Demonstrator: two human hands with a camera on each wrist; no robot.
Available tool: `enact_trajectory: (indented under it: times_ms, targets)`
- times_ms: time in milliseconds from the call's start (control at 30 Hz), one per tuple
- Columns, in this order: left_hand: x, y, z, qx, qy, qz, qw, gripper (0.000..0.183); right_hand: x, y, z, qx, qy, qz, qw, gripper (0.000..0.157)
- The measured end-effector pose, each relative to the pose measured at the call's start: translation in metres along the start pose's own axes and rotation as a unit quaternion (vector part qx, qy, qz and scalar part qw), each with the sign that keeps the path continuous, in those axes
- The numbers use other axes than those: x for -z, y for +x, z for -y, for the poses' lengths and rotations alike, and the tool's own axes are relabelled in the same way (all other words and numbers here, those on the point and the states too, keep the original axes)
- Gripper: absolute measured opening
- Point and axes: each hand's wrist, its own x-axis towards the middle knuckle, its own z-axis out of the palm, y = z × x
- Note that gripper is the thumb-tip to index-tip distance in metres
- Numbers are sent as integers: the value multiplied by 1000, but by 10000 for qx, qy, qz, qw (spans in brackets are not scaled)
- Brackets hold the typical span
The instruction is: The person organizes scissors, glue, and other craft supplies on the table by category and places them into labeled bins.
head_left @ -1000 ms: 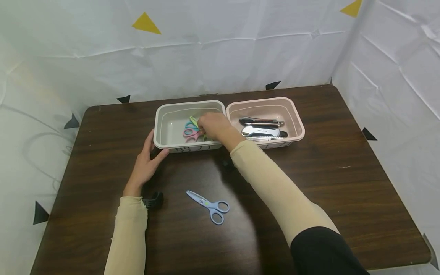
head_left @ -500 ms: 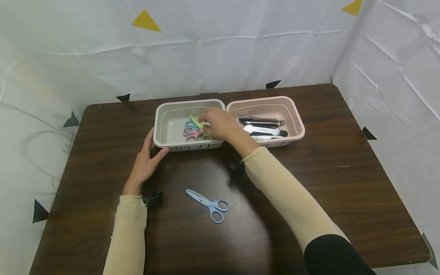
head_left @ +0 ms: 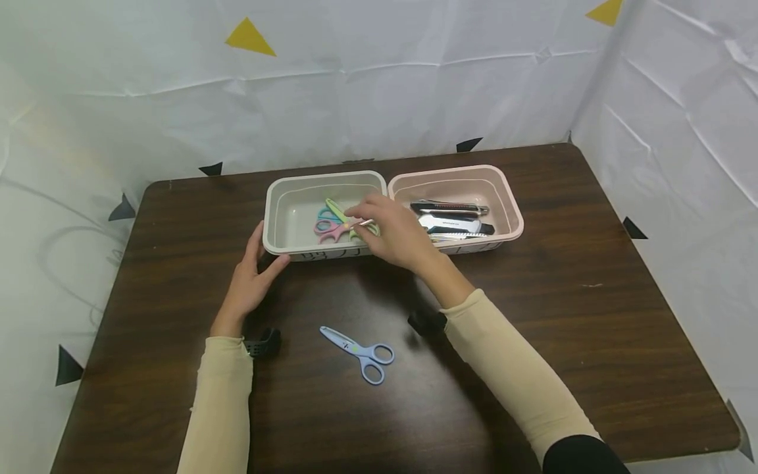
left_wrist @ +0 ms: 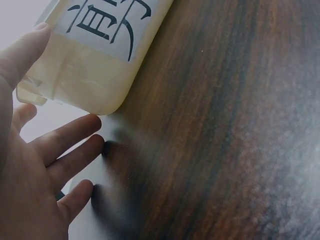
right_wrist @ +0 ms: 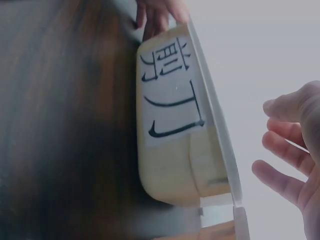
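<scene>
My left hand touches the left front corner of the white bin, thumb at its front rim. In the left wrist view the fingers are extended and spread. My right hand hovers over the bin's right front part, fingers apart and slightly bent. Between them the right wrist view shows nothing held. Inside the bin lie pink scissors, green scissors and teal handles, partly overlapping. The pink pair's silver blade points toward my right fingertips. Light blue scissors lie on the table in front.
Right beside the white bin stands a pink bin holding several utility knives. A paper label with black characters is on the white bin's front. The dark wooden table meets white sheeting behind.
My right hand has drawn back out of the white bin toward the right and front, uncovering more of the scissors. The left hand and the light blue scissors have stayed put.
</scene>
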Motion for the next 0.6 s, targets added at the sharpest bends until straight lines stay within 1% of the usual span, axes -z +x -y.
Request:
enact_trajectory:
  times_ms: [200, 300, 367, 433, 533, 600]
  targets:
    - [-1, -1, 1, -16, -40, 26, 10000, 83, -6, -32, 10, -42, 650, -336, 9973, 26]
    - [-1, -1, 1, -38, -41, 23, 10000, 83, -13, -50, 14, -166, 870, -318, 9956, 25]
    - [0, -2, -4, -27, -83, 40, 10000, 83, -17, -61, 18, -323, 864, -169, 9956, 24]
    - [2, -5, -17, -26, -94, 58, 9999, 82, -18, -70, 24, -544, 839, 135, 9949, 25]
    - [2, -5, -18, -8, -101, 75, 9999, 83, -22, -86, 32, -902, 675, 672, 9914, 28]
    - [2, -4, -14, -31, -54, 63, 10000, 83, -25, -96, 38, -1075, 530, 1005, 9877, 31]
